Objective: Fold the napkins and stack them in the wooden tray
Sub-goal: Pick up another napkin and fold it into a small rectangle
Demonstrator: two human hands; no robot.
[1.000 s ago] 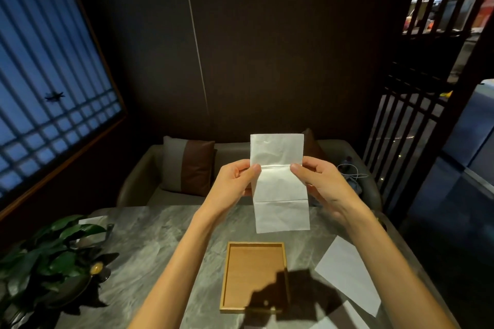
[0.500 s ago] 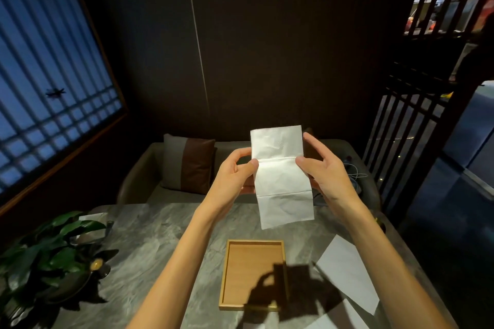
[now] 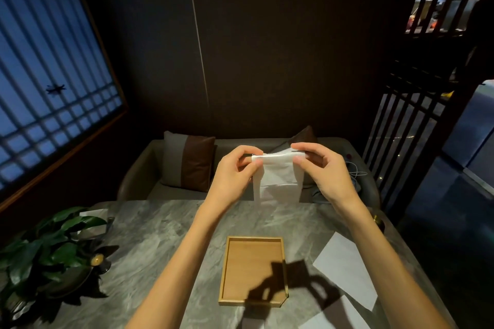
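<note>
- Head view: both hands are raised above the grey marbled table, holding one white napkin between them in the air.
- The left hand pinches the napkin's top left corner between thumb and fingers; the right hand pinches the top right corner the same way.
- The napkin's top edge is a doubled fold stretched between the two pinches, and the rest hangs down with a crease across it.
- The wooden tray lies on the table below the hands, nearer the person, with nothing in it; the shadow of the hands falls over its near right corner.
- A flat white napkin sheet lies on the table right of the tray, apart from it, and more white sheets show at the bottom edge.
- A leafy potted plant stands at the table's left edge.
- Beyond the table is a sofa with a grey-and-brown cushion.
</note>
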